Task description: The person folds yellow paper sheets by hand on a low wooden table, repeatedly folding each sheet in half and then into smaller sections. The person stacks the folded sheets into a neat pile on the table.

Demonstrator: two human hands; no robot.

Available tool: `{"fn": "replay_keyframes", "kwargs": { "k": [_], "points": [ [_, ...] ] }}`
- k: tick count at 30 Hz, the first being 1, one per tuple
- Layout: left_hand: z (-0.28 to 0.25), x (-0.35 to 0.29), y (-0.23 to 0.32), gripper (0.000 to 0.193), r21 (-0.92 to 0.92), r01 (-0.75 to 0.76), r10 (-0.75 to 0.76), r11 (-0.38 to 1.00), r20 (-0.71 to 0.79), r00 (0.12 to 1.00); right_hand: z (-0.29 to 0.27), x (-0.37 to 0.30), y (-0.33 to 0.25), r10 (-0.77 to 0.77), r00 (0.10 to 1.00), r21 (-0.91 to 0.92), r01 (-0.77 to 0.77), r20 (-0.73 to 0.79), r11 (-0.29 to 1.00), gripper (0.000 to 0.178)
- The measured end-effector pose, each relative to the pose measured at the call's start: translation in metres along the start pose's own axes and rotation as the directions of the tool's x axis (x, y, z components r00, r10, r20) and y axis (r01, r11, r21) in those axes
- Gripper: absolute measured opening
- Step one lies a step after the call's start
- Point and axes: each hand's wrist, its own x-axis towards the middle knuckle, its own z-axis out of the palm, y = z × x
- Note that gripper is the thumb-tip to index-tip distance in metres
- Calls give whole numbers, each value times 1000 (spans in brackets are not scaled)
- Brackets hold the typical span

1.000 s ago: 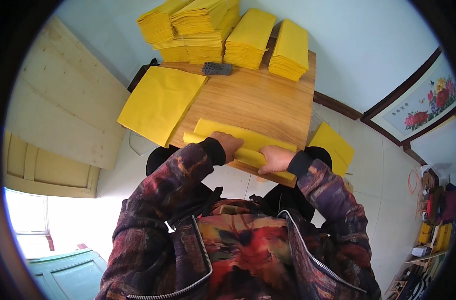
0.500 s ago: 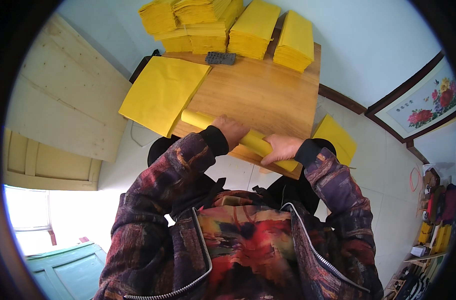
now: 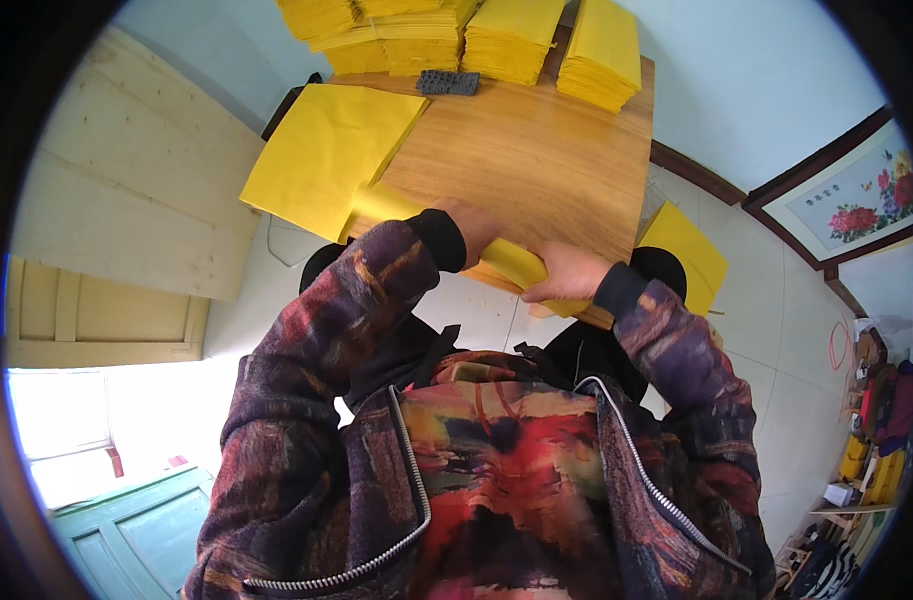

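Observation:
A roll of yellow paper (image 3: 513, 262) lies slantwise along the near edge of the wooden table (image 3: 521, 170). My left hand (image 3: 473, 230) is closed over its middle, the fingers partly hidden by the wrist and cuff. Farther right, my right hand (image 3: 570, 272) grips the same roll, thumb on the far side and fingers on the near side. The roll's left end is loose and touches a flat stack of yellow sheets (image 3: 326, 150) at the table's left.
Thick bundles of folded yellow paper (image 3: 516, 38) stand along the table's back, with a dark grey block (image 3: 448, 83) before them. More yellow sheets (image 3: 684, 257) are beyond the table's right side. A pale wooden board (image 3: 126, 165) leans at left; a framed flower picture (image 3: 856, 205) is at right.
The table and everything on it sit slightly higher in view. My left hand has turned over the roll, and the roll's left end looks looser and more opened out. Both hands stay on it.

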Motion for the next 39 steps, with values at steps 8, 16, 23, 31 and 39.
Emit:
{"fn": "replay_keyframes", "kwargs": {
  "k": [8, 16, 23, 31, 39],
  "points": [
    [4, 0, -7, 35, 8, -86, 86, 996, -40, 996, 1, -4, -7, -8, 1000, 19, 7, 28, 1000, 47],
    [-12, -2, -2, 34, -13, -20, 22, 1000, 231, 973, 21, -6, -15, -19, 984, -193, -16, -178, 981, 51],
    [-5, -9, 1, 20, 131, -77, 85, 988, -54, 995, 18, -4, -12, 6, 999, 368, -19, 38, 930, 54],
    [2, -7, 1, 8, 168, 5, 13, 986, -104, 995, 28, -7, -20, -17, 966, -117, -14, -257, 993, 44],
    [-5, -23, 10, 24, 208, 121, 42, 971, -641, 766, 19, 1, -7, 62, 952, 182, -7, -299, 983, 43]
  ]
}}
